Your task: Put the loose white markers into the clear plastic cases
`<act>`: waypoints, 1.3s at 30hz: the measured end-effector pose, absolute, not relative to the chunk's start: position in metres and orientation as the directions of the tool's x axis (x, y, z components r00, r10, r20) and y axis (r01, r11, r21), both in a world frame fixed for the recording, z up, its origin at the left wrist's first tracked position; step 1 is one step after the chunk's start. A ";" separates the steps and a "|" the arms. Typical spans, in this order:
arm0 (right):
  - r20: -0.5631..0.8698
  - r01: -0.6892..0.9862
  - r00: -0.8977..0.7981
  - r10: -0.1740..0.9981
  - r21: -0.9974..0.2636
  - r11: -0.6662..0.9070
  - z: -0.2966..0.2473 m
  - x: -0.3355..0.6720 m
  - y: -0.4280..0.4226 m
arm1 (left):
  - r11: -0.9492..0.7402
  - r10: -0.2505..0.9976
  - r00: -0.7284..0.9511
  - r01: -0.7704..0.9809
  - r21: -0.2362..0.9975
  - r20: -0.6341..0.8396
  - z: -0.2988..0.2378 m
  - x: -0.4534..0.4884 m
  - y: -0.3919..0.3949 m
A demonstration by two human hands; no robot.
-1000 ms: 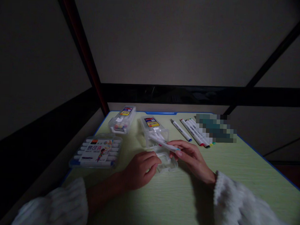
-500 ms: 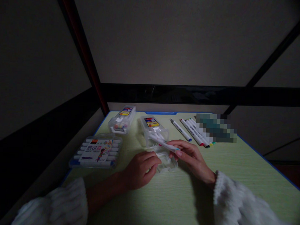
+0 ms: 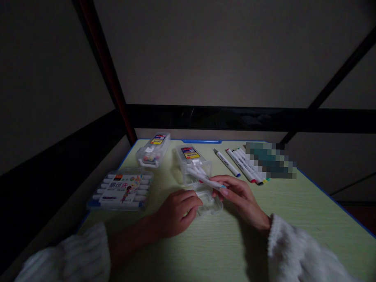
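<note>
My right hand [image 3: 239, 200] is closed around the near end of a white marker [image 3: 213, 183] with a blue end. The marker slants up and left, its far end at the open mouth of a clear plastic marker case [image 3: 192, 155] that lies flat. White markers show inside that mouth. The case's clear lid [image 3: 209, 203] hangs open toward me on the table. My left hand [image 3: 179, 212] is curled at the lid's left edge, fingertips bent over it; the exact grip is partly hidden.
Several white markers [image 3: 244, 167] lie right of the case, with one blue-ended marker [image 3: 226, 163] apart. A second clear case [image 3: 153, 150] stands back left. A flat marker box [image 3: 121, 190] lies at the left of the pale green table [image 3: 202, 256]. A blurred patch [image 3: 270, 160] covers something at right.
</note>
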State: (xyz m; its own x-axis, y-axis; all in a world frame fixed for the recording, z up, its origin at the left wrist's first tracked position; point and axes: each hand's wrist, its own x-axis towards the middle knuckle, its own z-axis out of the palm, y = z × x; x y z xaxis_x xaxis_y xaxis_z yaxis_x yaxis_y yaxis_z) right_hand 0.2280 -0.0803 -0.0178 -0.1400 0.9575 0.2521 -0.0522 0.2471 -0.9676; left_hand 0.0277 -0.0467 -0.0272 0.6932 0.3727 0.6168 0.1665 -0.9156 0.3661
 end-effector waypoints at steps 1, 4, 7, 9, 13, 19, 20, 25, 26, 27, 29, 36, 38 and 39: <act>0.253 -0.052 -0.141 0.957 -0.967 0.248 -0.018 0.228 -0.080 | -0.915 0.373 0.695 0.166 0.369 0.614 -0.027 0.028 -0.047; 0.250 -0.054 -0.141 0.958 -0.968 0.245 -0.018 0.228 -0.081 | -0.916 0.371 0.697 0.167 0.364 0.614 -0.027 0.028 -0.047; 0.247 -0.058 -0.145 0.958 -0.969 0.241 -0.017 0.227 -0.080 | -0.920 0.367 0.696 0.174 0.351 0.617 -0.027 0.028 -0.047; 0.243 -0.061 -0.145 0.959 -0.970 0.236 -0.017 0.227 -0.080 | -0.920 0.368 0.699 0.178 0.349 0.614 -0.028 0.028 -0.047; 0.233 -0.056 -0.144 0.962 -0.972 0.227 -0.017 0.228 -0.080 | -0.923 0.359 0.705 0.171 0.345 0.611 -0.027 0.028 -0.047; 0.229 -0.044 -0.133 0.964 -0.973 0.225 -0.015 0.226 -0.081 | -0.927 0.353 0.699 0.172 0.333 0.622 -0.026 0.028 -0.047; 0.231 -0.045 -0.134 0.964 -0.973 0.227 -0.015 0.226 -0.081 | -0.927 0.352 0.699 0.170 0.333 0.622 -0.026 0.028 -0.047; 0.230 -0.034 -0.135 0.964 -0.973 0.228 -0.015 0.225 -0.081 | -0.929 0.350 0.699 0.172 0.327 0.624 -0.027 0.028 -0.047; 0.229 -0.034 -0.135 0.964 -0.973 0.226 -0.015 0.225 -0.081 | -0.929 0.350 0.699 0.171 0.329 0.624 -0.027 0.028 -0.046; 0.227 -0.033 -0.136 0.964 -0.974 0.225 -0.014 0.225 -0.081 | -0.928 0.350 0.701 0.168 0.332 0.622 -0.027 0.028 -0.046; 0.224 -0.030 -0.137 0.965 -0.975 0.222 -0.013 0.224 -0.082 | -0.926 0.350 0.704 0.164 0.339 0.618 -0.027 0.028 -0.046; 0.223 -0.023 -0.140 0.965 -0.975 0.222 -0.012 0.224 -0.082 | -0.926 0.356 0.711 0.179 0.333 0.607 -0.026 0.028 -0.046; 0.222 -0.015 -0.140 0.965 -0.975 0.223 -0.011 0.223 -0.082 | -0.927 0.352 0.711 0.176 0.331 0.608 -0.026 0.028 -0.046; 0.221 -0.009 -0.141 0.965 -0.975 0.222 -0.011 0.223 -0.083 | -0.928 0.351 0.711 0.174 0.330 0.610 -0.026 0.028 -0.046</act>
